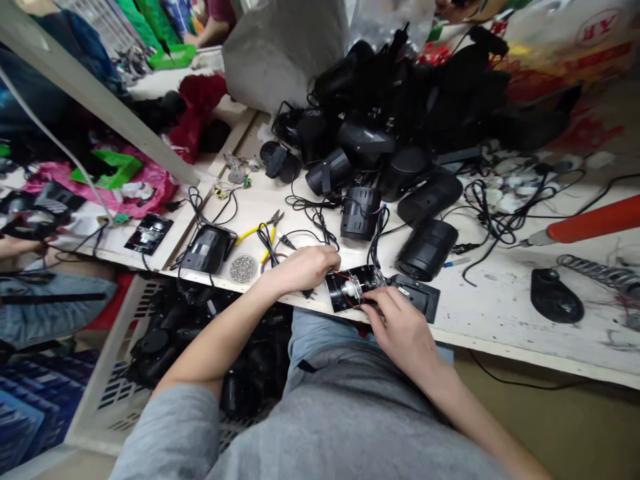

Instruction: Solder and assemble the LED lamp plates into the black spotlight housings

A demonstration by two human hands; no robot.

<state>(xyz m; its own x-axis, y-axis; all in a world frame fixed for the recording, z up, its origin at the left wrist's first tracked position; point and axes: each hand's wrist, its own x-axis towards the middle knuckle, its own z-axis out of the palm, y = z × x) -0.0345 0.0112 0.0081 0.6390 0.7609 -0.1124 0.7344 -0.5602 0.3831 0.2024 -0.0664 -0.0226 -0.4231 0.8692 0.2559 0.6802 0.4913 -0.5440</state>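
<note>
An open black housing lies at the table's front edge, with a white part and thin red wires inside. My left hand is closed at its upper left corner; what its fingertips pinch is hidden. On the right side, my right hand holds the housing between thumb and fingers, close to the red wires. Just beyond that hand is a flat black casing piece. A black plug lies below my left wrist.
Yellow-handled cutters and a round dish of small screws lie left. Black cylindrical housings and cables are heaped behind. An orange-handled tool juts in from the right. A white crate of black parts stands below; another person's hand works far left.
</note>
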